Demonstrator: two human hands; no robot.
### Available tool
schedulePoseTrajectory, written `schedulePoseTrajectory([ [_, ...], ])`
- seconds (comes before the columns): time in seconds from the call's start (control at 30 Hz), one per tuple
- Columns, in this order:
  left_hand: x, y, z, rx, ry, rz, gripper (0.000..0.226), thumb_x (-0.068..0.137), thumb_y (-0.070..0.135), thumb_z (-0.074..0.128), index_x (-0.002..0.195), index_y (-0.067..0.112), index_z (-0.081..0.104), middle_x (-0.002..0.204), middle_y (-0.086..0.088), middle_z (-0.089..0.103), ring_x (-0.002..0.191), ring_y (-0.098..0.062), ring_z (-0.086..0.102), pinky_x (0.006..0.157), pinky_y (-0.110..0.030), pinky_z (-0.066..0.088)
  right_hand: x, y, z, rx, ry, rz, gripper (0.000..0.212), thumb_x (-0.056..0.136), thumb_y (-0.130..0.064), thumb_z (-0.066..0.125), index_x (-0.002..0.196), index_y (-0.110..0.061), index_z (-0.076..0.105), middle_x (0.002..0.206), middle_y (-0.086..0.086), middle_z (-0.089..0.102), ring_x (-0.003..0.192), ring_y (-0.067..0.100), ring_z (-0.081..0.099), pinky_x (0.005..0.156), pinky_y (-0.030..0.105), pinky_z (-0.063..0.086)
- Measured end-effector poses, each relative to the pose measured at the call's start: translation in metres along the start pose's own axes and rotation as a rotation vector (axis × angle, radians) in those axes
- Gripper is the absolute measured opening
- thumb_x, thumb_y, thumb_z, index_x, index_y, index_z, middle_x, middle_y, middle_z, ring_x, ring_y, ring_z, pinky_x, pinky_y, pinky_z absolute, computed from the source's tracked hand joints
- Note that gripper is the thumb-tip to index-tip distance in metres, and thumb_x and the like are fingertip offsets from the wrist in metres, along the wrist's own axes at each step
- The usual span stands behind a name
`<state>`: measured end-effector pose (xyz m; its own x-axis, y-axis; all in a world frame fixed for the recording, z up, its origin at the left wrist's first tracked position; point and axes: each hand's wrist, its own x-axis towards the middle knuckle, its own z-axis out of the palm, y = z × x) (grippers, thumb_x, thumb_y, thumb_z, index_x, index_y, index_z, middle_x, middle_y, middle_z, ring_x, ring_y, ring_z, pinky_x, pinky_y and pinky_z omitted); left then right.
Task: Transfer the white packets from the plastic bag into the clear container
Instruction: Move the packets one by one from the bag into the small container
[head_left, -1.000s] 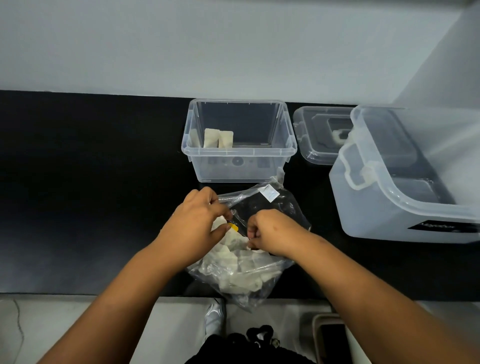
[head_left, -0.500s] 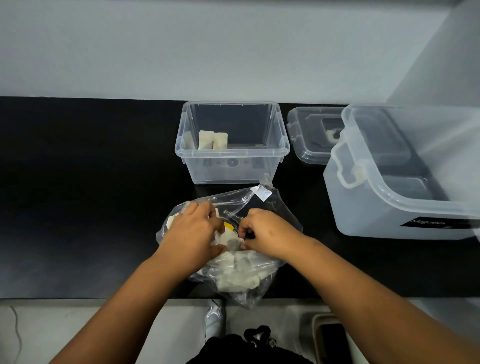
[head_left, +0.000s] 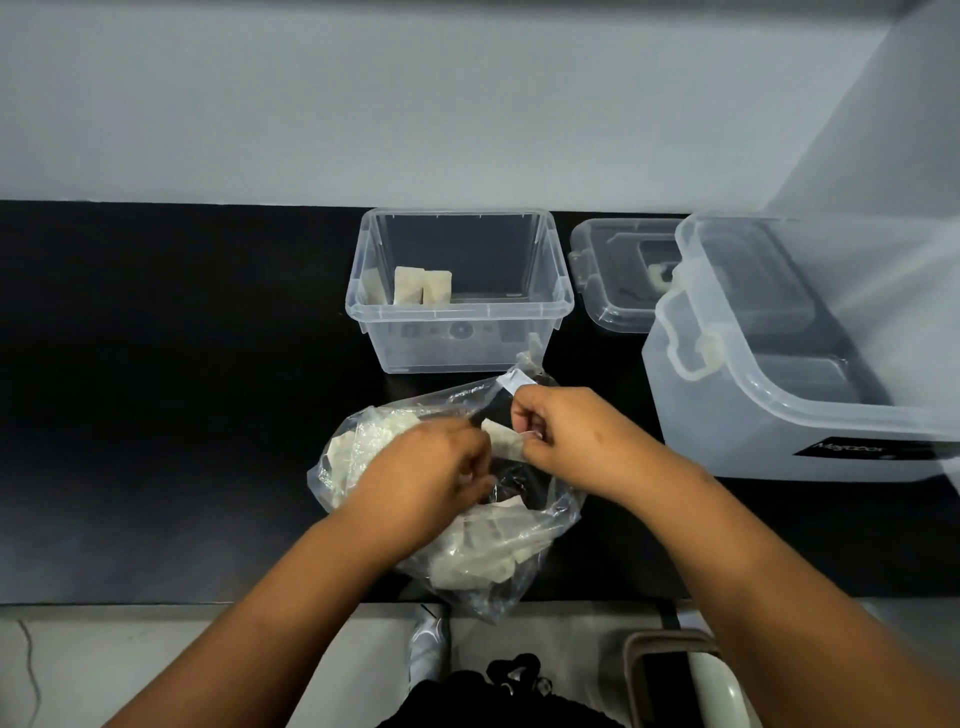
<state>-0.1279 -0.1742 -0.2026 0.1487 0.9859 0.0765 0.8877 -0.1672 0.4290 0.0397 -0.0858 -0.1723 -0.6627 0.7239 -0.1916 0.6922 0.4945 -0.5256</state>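
A clear plastic bag (head_left: 363, 447) full of several white packets lies at the near edge of the black counter. My left hand (head_left: 426, 478) has its fingers curled inside the bag's mouth, gripping the plastic. My right hand (head_left: 561, 436) pinches one white packet (head_left: 501, 441), lifted just above the bag's opening. Behind the bag stands the clear container (head_left: 460, 312), open on top. Two white packets (head_left: 422, 286) stand upright at its left inside, with a third leaning on the left wall.
A clear lid (head_left: 618, 275) lies to the right of the container. A big translucent bin (head_left: 800, 364) stands at the right, close to my right hand. The black counter (head_left: 171, 389) stretches to the left. A stool and floor show below the counter's edge.
My right hand has pulled a white packet up out of the bag's mouth. My left hand moved a little into the opening. The bag has spread to the left.
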Motion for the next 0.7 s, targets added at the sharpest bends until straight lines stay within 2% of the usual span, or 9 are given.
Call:
schedulePoseTrajectory([
  [0.07,0.005,0.007,0.011,0.031,-0.157,-0.036,0.014,0.080,0.034,0.067,0.081,0.022,0.060,0.082,0.006,0.058,0.077,-0.014,0.054,0.067,-0.028,0.045,-0.003,0.000,-0.003,-0.046,0.020,0.004,0.011,0.082,-0.010,0.056,0.089,-0.017,0.060,0.086,-0.001,0.060,0.077,0.018,0.059,0.069,0.034,0.049],
  [0.13,0.009,0.012,0.023,0.045,-0.218,-0.092,0.013,0.079,0.033,0.066,0.083,0.022,0.061,0.087,0.003,0.063,0.082,-0.018,0.058,0.071,-0.029,0.047,-0.005,0.002,-0.002,-0.072,0.024,0.009,0.016,0.085,-0.009,0.052,0.095,-0.018,0.061,0.095,-0.002,0.055,0.084,0.017,0.056,0.072,0.030,0.046],
  [0.27,0.012,0.016,0.041,0.122,-0.247,-0.143,0.020,0.077,0.038,0.067,0.081,0.021,0.060,0.086,0.000,0.064,0.085,-0.023,0.060,0.073,-0.035,0.051,-0.007,0.011,0.005,-0.067,0.034,0.020,0.024,0.089,-0.009,0.051,0.107,-0.021,0.062,0.098,-0.007,0.047,0.087,0.012,0.052,0.075,0.025,0.043],
  [0.43,0.015,0.016,0.043,0.048,-0.304,-0.222,0.011,0.076,0.029,0.067,0.081,0.024,0.059,0.087,0.003,0.065,0.085,-0.019,0.059,0.074,-0.030,0.049,-0.009,0.017,0.012,-0.025,0.043,0.018,0.031,0.087,-0.007,0.059,0.114,-0.021,0.063,0.097,-0.007,0.048,0.087,0.011,0.053,0.081,0.028,0.048],
  [0.5,0.016,0.013,0.042,-0.018,-0.319,-0.258,0.008,0.076,0.022,0.064,0.075,0.027,0.057,0.082,0.007,0.065,0.081,-0.016,0.059,0.072,-0.027,0.049,-0.010,0.019,0.012,-0.005,0.059,0.025,0.033,0.087,-0.007,0.061,0.116,-0.022,0.062,0.095,-0.006,0.051,0.083,0.010,0.054,0.081,0.029,0.050],
  [0.6,0.018,0.009,0.040,-0.084,-0.314,-0.276,0.015,0.078,0.017,0.063,0.068,0.026,0.056,0.069,0.011,0.060,0.071,-0.011,0.057,0.065,-0.023,0.045,-0.011,0.022,0.011,0.037,0.089,0.025,0.033,0.088,-0.008,0.062,0.117,-0.024,0.062,0.091,-0.008,0.053,0.073,0.004,0.050,0.077,0.025,0.050],
  [0.7,0.019,0.008,0.037,-0.101,-0.320,-0.286,0.010,0.079,0.020,0.067,0.076,0.025,0.059,0.073,0.011,0.060,0.073,-0.010,0.058,0.069,-0.026,0.049,-0.009,0.023,0.009,0.071,0.115,0.027,0.032,0.088,-0.010,0.064,0.116,-0.025,0.063,0.086,-0.010,0.055,0.068,-0.001,0.050,0.077,0.024,0.051],
])
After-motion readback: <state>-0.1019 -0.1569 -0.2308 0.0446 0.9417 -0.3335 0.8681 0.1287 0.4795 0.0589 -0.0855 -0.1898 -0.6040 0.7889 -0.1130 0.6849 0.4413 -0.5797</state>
